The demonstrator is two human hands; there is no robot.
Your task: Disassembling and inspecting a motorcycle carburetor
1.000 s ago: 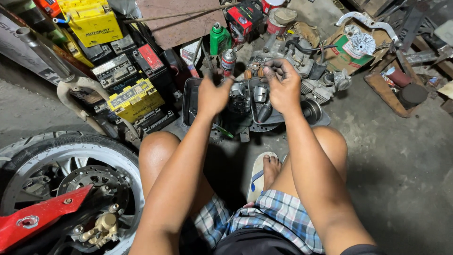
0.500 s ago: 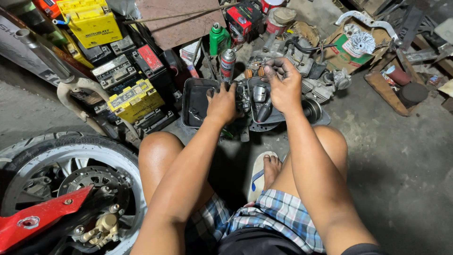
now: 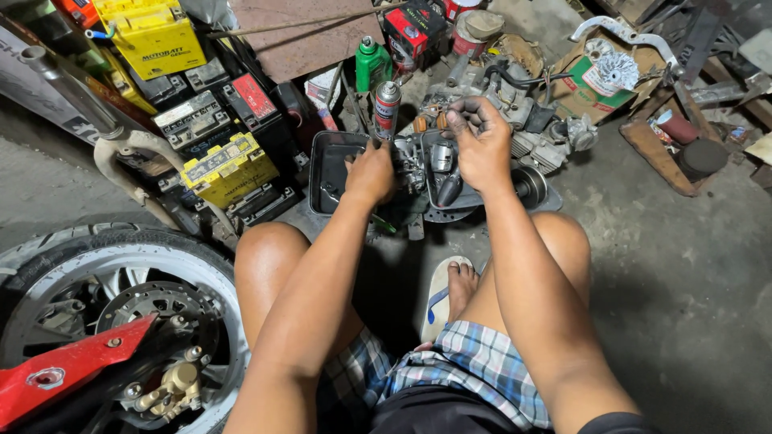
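1. The small engine assembly (image 3: 450, 173), dark metal and partly stripped, sits on the concrete floor (image 3: 683, 281) just ahead of my knees, between a black metal tray (image 3: 326, 165) and a scatter of loose parts.
2. My right hand (image 3: 480, 145) rests on top of the engine, fingers curled down over its upper parts; whether they pinch a small piece I cannot tell.
3. My left hand (image 3: 371, 170) is closed at the engine's left flank, beside the tray's rim; what it grips is hidden under the knuckles.
4. I judge this a fitting or loosening step on the engine's top side; any next move calls for one hand steadying the casing while the other works.
5. A red-topped spray can (image 3: 388, 104) and a green bottle (image 3: 371, 63) stand just behind.
6. Stacked batteries (image 3: 229, 165) lie left, a motorcycle wheel (image 3: 104, 321) near my left knee.
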